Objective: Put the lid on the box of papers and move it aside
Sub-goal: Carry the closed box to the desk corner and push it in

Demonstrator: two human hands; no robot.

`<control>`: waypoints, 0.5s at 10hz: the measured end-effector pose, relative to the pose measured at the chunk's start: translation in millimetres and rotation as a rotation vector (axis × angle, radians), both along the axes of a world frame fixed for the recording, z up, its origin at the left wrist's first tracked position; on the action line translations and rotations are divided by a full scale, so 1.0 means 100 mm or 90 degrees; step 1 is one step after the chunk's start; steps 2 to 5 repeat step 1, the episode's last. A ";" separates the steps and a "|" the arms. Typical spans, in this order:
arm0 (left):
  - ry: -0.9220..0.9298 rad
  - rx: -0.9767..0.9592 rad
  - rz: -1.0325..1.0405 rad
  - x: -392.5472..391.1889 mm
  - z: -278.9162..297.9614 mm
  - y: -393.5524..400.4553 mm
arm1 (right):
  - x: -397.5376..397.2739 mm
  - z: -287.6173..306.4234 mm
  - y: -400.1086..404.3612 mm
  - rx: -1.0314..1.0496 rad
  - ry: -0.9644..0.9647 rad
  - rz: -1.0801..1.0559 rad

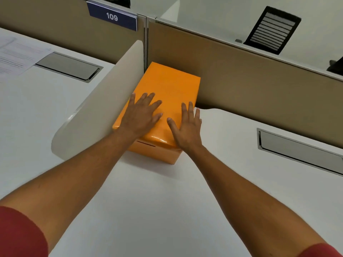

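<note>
An orange box [157,154] stands on the white desk [157,210], pushed into the corner where the divider meets the back partition. Its glossy orange lid [167,82] sits on top and covers it, so the papers inside are hidden. My left hand [140,115] lies flat on the near left part of the lid, fingers spread. Flat on the lid's near right edge rests my right hand [187,127], its fingers reaching over the side. Neither hand grips anything.
A curved white divider [104,101] rises just left of the box. The tan back partition [259,86] stands behind it, with a "109" sign [112,16]. Metal cable flaps [300,151] [68,65] sit in the desks; printed sheets [16,56] lie far left.
</note>
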State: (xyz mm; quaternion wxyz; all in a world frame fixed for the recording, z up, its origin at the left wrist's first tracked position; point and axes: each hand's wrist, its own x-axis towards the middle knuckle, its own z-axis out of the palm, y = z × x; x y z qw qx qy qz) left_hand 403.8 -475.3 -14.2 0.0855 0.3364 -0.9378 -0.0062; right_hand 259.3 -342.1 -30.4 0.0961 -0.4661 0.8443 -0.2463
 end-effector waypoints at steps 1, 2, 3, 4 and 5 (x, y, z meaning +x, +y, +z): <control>0.059 -0.020 -0.013 -0.23 0.15 0.37 | -0.16 0.17 0.24 -0.078 0.089 0.029; 0.059 -0.020 -0.013 -0.23 0.15 0.37 | -0.16 0.17 0.24 -0.078 0.089 0.029; 0.059 -0.020 -0.013 -0.23 0.15 0.37 | -0.16 0.17 0.24 -0.078 0.089 0.029; 0.059 -0.020 -0.013 -0.23 0.15 0.37 | -0.16 0.17 0.24 -0.078 0.089 0.029; 0.059 -0.020 -0.013 -0.23 0.15 0.37 | -0.16 0.17 0.24 -0.078 0.089 0.029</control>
